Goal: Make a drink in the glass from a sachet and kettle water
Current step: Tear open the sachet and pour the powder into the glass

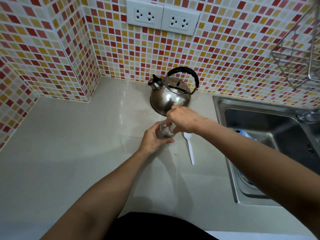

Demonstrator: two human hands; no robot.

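A pale, glossy worktop (72,153) runs into a corner tiled in small red, yellow and cream squares, with a double white socket plate (162,16) on the wall above the kettle (170,94). The kettle (steel, black arched handle, spout turned left) stands at the back of the worktop against the tiles. Just in front of it sits the clear glass (165,131), upright on the worktop. The left hand (153,138) wraps the glass from the left, its grip curled closed round the lower wall, thumb across the near side. The right hand (184,119) hangs over the rim of the glass, in front of the kettle; its grip is pinched together on something small, too hidden to name. A white plastic spoon (189,148) lies just right of the glass. Further right of the kettle is a steel sink (223,108), a wire rack (297,54) above it.
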